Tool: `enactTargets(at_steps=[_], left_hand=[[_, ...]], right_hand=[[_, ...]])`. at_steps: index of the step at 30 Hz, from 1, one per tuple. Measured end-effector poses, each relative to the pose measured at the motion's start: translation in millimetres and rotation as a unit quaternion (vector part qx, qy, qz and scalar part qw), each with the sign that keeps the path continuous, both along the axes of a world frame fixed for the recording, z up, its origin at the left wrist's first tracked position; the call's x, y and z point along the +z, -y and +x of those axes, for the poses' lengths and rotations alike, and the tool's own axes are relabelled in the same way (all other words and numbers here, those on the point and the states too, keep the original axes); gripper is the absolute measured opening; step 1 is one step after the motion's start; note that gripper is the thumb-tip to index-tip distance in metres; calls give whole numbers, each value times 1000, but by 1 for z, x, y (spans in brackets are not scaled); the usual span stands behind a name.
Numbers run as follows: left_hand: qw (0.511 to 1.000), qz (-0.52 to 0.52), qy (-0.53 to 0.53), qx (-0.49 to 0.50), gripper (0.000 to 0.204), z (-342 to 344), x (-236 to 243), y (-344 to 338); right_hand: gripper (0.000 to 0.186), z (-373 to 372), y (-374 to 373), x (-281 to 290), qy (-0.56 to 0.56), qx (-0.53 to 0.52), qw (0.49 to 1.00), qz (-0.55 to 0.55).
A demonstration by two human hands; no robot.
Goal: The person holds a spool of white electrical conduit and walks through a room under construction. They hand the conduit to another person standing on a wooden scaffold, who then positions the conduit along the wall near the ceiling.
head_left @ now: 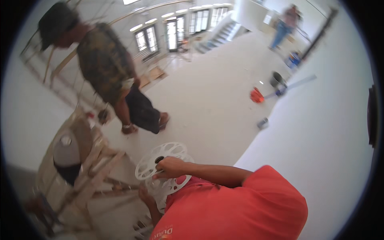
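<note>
A white plastic reel [185, 149] with two spoked, hole-cut flanges and a black hub sits tilted in front of my red shirt. My right hand [172, 167] reaches across from the right and is closed on the upper flange beside the black hub [159, 159]. Lower down, my left hand [147, 197] is closed at the edge of the lower flange [159, 187]; its fingers are partly blurred. Whether anything is wound on the reel is hidden by my arm and shirt.
A person in a patterned shirt [105, 60] stands ahead at left. Another, in a grey cap [66, 150], is near wooden framing [104, 168]. At the far right stands a third person [285, 26]. A dark bucket [276, 79] and an orange item [256, 95] lie along the white wall [320, 132].
</note>
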State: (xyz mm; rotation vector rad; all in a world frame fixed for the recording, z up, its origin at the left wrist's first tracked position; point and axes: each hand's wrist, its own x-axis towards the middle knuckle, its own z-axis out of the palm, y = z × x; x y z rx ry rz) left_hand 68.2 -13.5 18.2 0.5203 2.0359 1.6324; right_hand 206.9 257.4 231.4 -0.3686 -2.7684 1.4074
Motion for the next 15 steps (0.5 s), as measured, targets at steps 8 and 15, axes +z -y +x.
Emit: enactTargets(at_steps=[8,15], left_hand=[[968,-190,-152,-64,40,38,67,-65],[962,-236,-78,-110,37,103,116,-110]], right_hand=[[55,-13,-48,-1,80,41,996,12],[54,2,-81,-26,53,67,996,-31]])
